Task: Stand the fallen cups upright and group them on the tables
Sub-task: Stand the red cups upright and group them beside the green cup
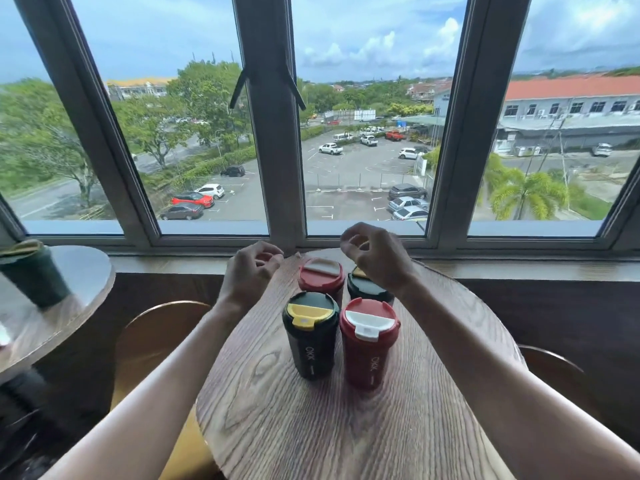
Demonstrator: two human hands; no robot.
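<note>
Several lidded cups stand upright in a tight cluster on the round wooden table (346,427). At the front are a dark green cup with a yellow lid (310,336) and a red cup with a white lid (369,341). Behind them stand a second red cup (321,277) and a second dark green cup (365,289), the latter partly hidden by my right wrist. My left hand (251,271) hovers left of the back red cup, fingers loosely curled, holding nothing. My right hand (374,252) hangs above the back green cup, fingers apart and empty.
Another dark green cup (34,275) stands on a second round table (76,292) at the far left. A curved wooden chair back (156,327) sits between the tables, another chair (554,368) at the right. A window sill (519,266) runs behind the table.
</note>
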